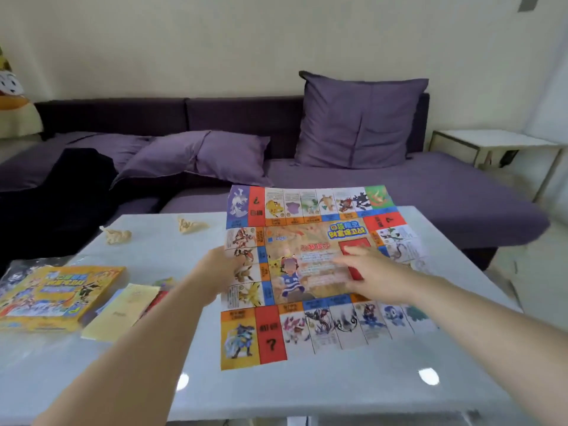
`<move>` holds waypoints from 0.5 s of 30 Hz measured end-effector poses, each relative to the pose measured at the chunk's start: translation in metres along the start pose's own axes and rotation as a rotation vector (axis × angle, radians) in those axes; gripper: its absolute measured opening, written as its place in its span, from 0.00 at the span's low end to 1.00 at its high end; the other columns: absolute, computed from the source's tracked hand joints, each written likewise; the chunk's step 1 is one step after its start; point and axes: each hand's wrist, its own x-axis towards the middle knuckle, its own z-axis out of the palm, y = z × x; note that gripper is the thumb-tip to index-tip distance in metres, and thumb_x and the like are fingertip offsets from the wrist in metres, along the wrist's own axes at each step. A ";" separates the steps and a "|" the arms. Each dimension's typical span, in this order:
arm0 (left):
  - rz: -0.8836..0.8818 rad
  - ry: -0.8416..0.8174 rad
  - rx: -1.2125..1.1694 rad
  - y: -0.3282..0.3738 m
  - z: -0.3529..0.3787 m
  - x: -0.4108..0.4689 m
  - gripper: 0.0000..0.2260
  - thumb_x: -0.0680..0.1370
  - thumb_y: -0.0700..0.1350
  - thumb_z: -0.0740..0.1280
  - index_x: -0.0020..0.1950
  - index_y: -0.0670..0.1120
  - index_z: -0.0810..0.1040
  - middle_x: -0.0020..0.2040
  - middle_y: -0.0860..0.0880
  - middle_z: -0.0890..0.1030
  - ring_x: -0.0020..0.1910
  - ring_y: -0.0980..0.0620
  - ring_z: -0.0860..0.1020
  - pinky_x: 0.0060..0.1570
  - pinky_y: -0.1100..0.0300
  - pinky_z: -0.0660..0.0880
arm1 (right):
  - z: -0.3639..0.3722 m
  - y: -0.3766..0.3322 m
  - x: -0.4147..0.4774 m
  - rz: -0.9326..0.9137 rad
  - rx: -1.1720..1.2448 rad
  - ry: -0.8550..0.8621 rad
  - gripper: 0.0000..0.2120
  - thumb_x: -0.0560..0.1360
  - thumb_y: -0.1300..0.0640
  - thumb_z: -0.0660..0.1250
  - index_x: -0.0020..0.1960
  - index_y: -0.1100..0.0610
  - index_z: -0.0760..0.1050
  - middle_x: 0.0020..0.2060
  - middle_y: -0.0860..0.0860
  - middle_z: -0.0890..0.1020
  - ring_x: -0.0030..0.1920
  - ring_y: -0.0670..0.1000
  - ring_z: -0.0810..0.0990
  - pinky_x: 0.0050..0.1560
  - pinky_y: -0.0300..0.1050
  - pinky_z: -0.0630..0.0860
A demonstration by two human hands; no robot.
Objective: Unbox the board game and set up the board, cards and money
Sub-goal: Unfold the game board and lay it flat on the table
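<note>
The colourful paper game board (pixel 310 327) lies unfolded on the pale table (pixel 276 392), its far edge curling up off the surface. My left hand (pixel 215 269) holds the board's left edge. My right hand (pixel 365 265) rests with fingers spread flat on the board's middle, over a red rectangle. The yellow game box (pixel 58 295) sits at the table's left. Beside it lie a pale yellow sheet (pixel 120 312) and a few coloured sheets (pixel 156 295) that look like cards or play money.
Two small cream figures (pixel 115 235) (pixel 190 225) stand on the table's far left part. Crumpled plastic wrap (pixel 21 272) lies behind the box. A purple sofa (pixel 399 186) with cushions runs behind the table, and a white side table (pixel 491 142) stands at right.
</note>
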 end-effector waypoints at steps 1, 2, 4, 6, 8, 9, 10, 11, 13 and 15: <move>-0.030 -0.032 0.017 -0.008 0.005 0.009 0.04 0.79 0.42 0.63 0.48 0.42 0.76 0.46 0.45 0.82 0.40 0.47 0.81 0.40 0.56 0.78 | 0.015 0.006 0.006 0.019 -0.003 -0.056 0.28 0.78 0.45 0.61 0.75 0.44 0.56 0.77 0.50 0.55 0.76 0.54 0.51 0.74 0.52 0.51; -0.060 -0.057 0.035 -0.016 0.009 0.019 0.04 0.79 0.42 0.63 0.48 0.42 0.76 0.46 0.43 0.82 0.40 0.47 0.81 0.41 0.55 0.78 | 0.029 0.012 0.013 0.039 -0.006 -0.112 0.29 0.78 0.42 0.61 0.76 0.43 0.55 0.77 0.49 0.52 0.77 0.54 0.48 0.75 0.55 0.50; -0.090 -0.062 0.089 -0.027 0.016 0.034 0.05 0.79 0.42 0.63 0.47 0.42 0.75 0.47 0.42 0.83 0.39 0.47 0.81 0.43 0.52 0.78 | 0.051 0.021 0.024 0.062 -0.055 -0.201 0.31 0.77 0.39 0.60 0.76 0.42 0.52 0.77 0.49 0.49 0.77 0.55 0.45 0.75 0.58 0.49; -0.063 0.015 0.141 -0.032 0.022 0.048 0.08 0.78 0.41 0.63 0.56 0.42 0.74 0.52 0.41 0.82 0.41 0.47 0.80 0.41 0.52 0.79 | 0.063 0.028 0.033 0.080 -0.105 -0.269 0.34 0.76 0.37 0.60 0.76 0.42 0.50 0.77 0.49 0.48 0.77 0.55 0.45 0.75 0.59 0.49; -0.014 0.111 0.228 -0.033 0.027 0.054 0.23 0.79 0.41 0.63 0.72 0.45 0.62 0.62 0.42 0.75 0.51 0.45 0.78 0.39 0.56 0.75 | 0.069 0.031 0.041 0.106 -0.087 -0.295 0.36 0.75 0.35 0.59 0.77 0.42 0.48 0.77 0.49 0.46 0.77 0.55 0.44 0.75 0.57 0.50; 0.027 0.150 0.343 -0.032 0.029 0.055 0.29 0.79 0.41 0.64 0.76 0.47 0.54 0.68 0.42 0.69 0.58 0.43 0.75 0.44 0.55 0.75 | 0.070 0.031 0.044 0.113 -0.073 -0.294 0.36 0.75 0.34 0.58 0.77 0.42 0.47 0.77 0.49 0.45 0.77 0.55 0.44 0.75 0.57 0.50; 0.081 0.167 0.498 -0.033 0.031 0.055 0.32 0.79 0.44 0.64 0.78 0.48 0.48 0.73 0.42 0.63 0.65 0.42 0.70 0.53 0.52 0.73 | 0.071 0.031 0.049 0.113 -0.074 -0.290 0.36 0.75 0.34 0.57 0.77 0.42 0.46 0.77 0.50 0.45 0.77 0.55 0.44 0.75 0.57 0.50; 0.137 0.146 0.654 -0.034 0.034 0.054 0.33 0.79 0.47 0.63 0.78 0.50 0.47 0.75 0.44 0.58 0.70 0.42 0.63 0.63 0.48 0.68 | 0.071 0.030 0.053 0.110 -0.085 -0.285 0.36 0.75 0.33 0.56 0.77 0.42 0.46 0.77 0.50 0.44 0.77 0.55 0.44 0.75 0.57 0.50; 0.203 -0.018 0.890 -0.043 0.043 0.050 0.31 0.79 0.57 0.59 0.78 0.53 0.48 0.78 0.47 0.50 0.76 0.43 0.51 0.72 0.42 0.55 | 0.072 0.027 0.062 0.111 -0.104 -0.277 0.36 0.75 0.33 0.54 0.77 0.42 0.45 0.77 0.50 0.44 0.77 0.55 0.44 0.75 0.57 0.50; 0.194 -0.197 1.005 -0.055 0.054 0.046 0.29 0.78 0.64 0.54 0.76 0.57 0.51 0.78 0.48 0.48 0.76 0.43 0.47 0.72 0.38 0.49 | 0.074 0.025 0.068 0.112 -0.113 -0.268 0.36 0.75 0.32 0.53 0.77 0.42 0.45 0.77 0.50 0.43 0.77 0.55 0.43 0.75 0.57 0.49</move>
